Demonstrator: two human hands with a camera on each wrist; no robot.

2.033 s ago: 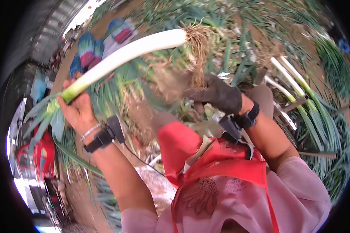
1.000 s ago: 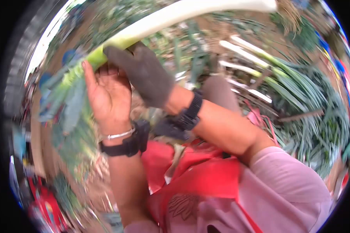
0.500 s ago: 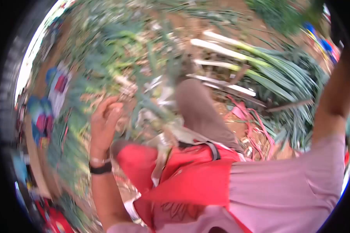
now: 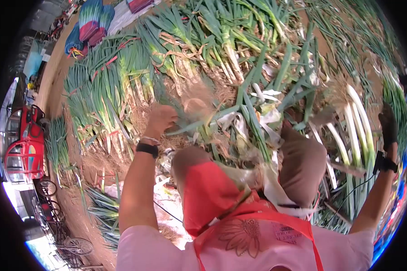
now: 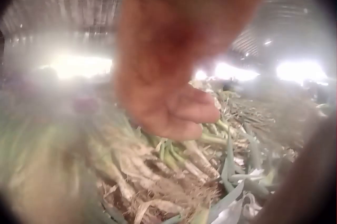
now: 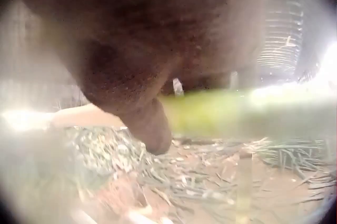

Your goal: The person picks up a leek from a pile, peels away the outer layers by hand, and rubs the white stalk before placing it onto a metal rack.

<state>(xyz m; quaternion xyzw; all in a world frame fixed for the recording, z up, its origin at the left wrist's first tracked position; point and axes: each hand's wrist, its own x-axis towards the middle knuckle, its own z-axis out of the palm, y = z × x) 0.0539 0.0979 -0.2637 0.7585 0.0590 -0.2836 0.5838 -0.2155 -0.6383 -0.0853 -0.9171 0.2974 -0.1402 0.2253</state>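
My bare left hand (image 4: 163,118) hovers beside the roots of the upright leeks (image 4: 126,92), its fingers loosely bent and holding nothing. The left wrist view shows the same bent fingers (image 5: 176,116) above the dirty shafts of the leek pile (image 5: 184,166). Far out at the right is my gloved right hand (image 4: 388,126), next to several white-shafted leeks (image 4: 355,131). In the right wrist view a blurred leek (image 6: 210,113) runs across behind the glove's thumb, white shaft to the left, green part to the right, and the gloved fingers grip it.
Stripped leaves (image 4: 253,122) lie between my knees and the pile. Full sacks (image 4: 89,27) stand at the back left. A red cart or vehicle (image 4: 29,140) is at the far left. Loose green leaves (image 4: 343,27) cover the ground at the back right.
Earlier my left hand held up a long leek by its green end; my gloved right hand took it and swung to the far right. The left hand is back over the pile.
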